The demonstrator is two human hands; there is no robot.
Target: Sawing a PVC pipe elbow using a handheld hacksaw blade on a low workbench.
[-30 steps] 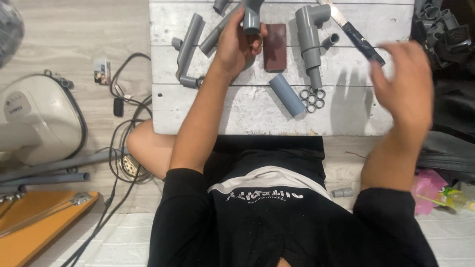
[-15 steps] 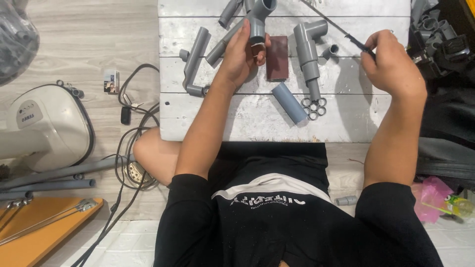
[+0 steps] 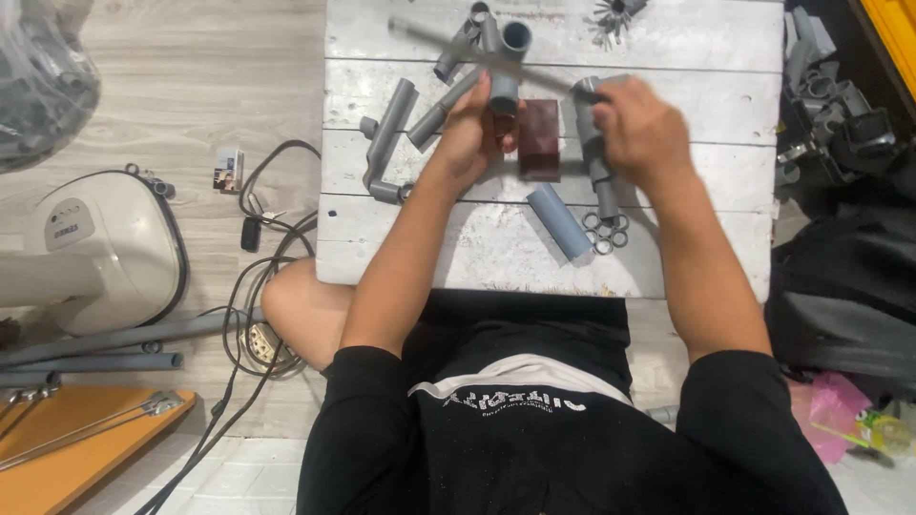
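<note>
Left hand (image 3: 469, 133) gripping upright grey pipe fitting (image 3: 506, 72), open-topped, right hand (image 3: 641, 129) holding blurred thin rod (image 3: 458, 48)

Counter (image 3: 668, 257): white-painted wood planks, matt, paint scuffed and worn along the seams and front edge. Pipe fitting (image 3: 504, 81) in the left hand (image 3: 472, 133): grey plastic, smooth, dull sheen. Short pipe piece (image 3: 560, 221): same grey plastic, matt. Small rings (image 3: 606, 229) beside it: grey, look plastic, material not certain. Thin rod (image 3: 448, 43) held by the right hand (image 3: 644, 129): blurred, finish unclear. Dark red-brown block (image 3: 540, 139): smooth, slightly glossy face. Floor (image 3: 191, 86): pale wood-grain boards, matt. Fan base (image 3: 105, 248): cream plastic, glossy. Cables (image 3: 258, 286): black rubbery sheath. Shirt (image 3: 534, 448): black cloth, matt. Board (image 3: 67, 458) at lower left: orange wood, smooth.
</note>
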